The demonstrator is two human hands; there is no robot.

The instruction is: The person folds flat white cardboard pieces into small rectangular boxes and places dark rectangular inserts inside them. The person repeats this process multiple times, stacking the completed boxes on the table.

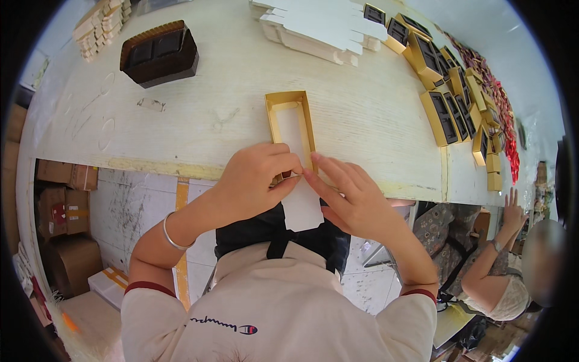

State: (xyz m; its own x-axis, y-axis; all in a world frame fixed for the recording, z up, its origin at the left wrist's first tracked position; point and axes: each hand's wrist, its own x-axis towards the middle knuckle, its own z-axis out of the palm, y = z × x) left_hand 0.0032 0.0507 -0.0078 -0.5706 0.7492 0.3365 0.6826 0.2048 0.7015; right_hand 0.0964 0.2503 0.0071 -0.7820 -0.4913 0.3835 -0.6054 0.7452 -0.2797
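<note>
A long, narrow cardboard box (pixel 308 120) with gold walls and a white inner floor lies at the table's front edge. Its far end is folded up, while a white flap (pixel 302 208) at the near end hangs out over my lap. My left hand (pixel 259 175) is closed, its fingers curled and pinching the near left corner. From the other side, my right hand (pixel 356 196) presses its fingertips to the near right corner, thumb tucked low by the flap. The two hands' fingertips almost meet and hide part of the near end fold.
A stack of flat white box blanks (pixel 313 27) lies at the far middle. Brown plastic trays (pixel 160 54) stand nested at the far left. Gold boxes with dark inserts (pixel 443 117) crowd the right side, beside red wrapped pieces (pixel 509 145). Another person's hand (pixel 512 211) shows at right.
</note>
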